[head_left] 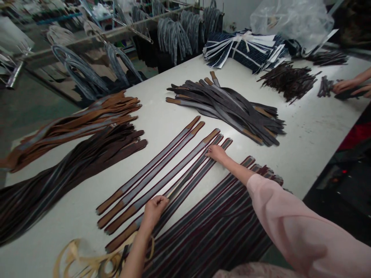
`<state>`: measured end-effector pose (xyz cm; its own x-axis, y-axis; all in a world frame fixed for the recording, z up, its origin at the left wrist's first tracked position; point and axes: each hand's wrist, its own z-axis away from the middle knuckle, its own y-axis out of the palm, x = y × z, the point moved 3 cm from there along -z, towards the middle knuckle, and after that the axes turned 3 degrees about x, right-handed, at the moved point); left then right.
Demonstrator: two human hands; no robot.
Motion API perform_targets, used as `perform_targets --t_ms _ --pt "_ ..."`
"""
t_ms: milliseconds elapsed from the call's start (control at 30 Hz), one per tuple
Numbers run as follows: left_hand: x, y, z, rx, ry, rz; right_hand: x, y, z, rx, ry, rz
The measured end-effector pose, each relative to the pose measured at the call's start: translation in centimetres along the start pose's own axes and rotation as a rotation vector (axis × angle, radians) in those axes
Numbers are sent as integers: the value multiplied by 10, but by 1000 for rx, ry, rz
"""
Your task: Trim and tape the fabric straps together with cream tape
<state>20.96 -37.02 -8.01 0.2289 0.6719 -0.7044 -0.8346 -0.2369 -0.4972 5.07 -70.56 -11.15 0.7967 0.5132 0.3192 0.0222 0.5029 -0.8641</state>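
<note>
My left hand (155, 208) is closed in a pinch on a long narrow dark grey strip (189, 173) with a pale tan edge. Higher along the same strip, my right hand (216, 153) pinches it close to its far end. A small thin shiny item shows at its fingertips, too small to name. The strip lies along a maroon-edged fabric band whose brown near end (121, 237) sticks out left of my left wrist. Beside it are three similar bands with grey middles and brown ends, including one grey band (171, 173). Another dark band (199, 175) lies to the right.
Many striped maroon-edged bands (208, 224) cover the table's near edge. Curled tan tape (75, 258) lies at lower left. Brown bundles (78, 127), a grey pile (228, 108) and dark scraps (290, 81) surround the white tabletop (162, 127). Another person's hand (344, 85) works at far right.
</note>
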Motion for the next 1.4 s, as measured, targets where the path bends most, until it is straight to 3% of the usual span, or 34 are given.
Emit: perform_targets --t_ms 133,300,500,700,867,967,1033,1100,1167,1267,1400 --pt "18 -28 19 -90 -7 -74 3 0 5 -20 -13 5" --pt "48 -57 45 -244 124 -295 5 2 6 -12 -4 10" --pt "92 -73 80 -245 135 -555 6 4 4 9 35 36" --pt "133 -93 114 -261 104 -658 7 7 2 -8 51 49" --pt "139 -92 125 -305 95 -700 16 3 10 -41 84 79" --pt "135 -88 125 -327 81 -721 45 7 28 -136 2 138" --pt "133 -86 124 -326 82 -741 73 22 44 -119 -134 126" --pt "136 -85 125 -320 75 -774 99 43 59 -20 -245 75" --pt "140 -86 128 -321 69 -832 115 62 70 41 -261 33" --pt "149 -93 137 -351 74 -950 121 75 77 27 -204 14" --pt "162 -111 156 -396 41 -1028 120 77 78 14 -172 17"
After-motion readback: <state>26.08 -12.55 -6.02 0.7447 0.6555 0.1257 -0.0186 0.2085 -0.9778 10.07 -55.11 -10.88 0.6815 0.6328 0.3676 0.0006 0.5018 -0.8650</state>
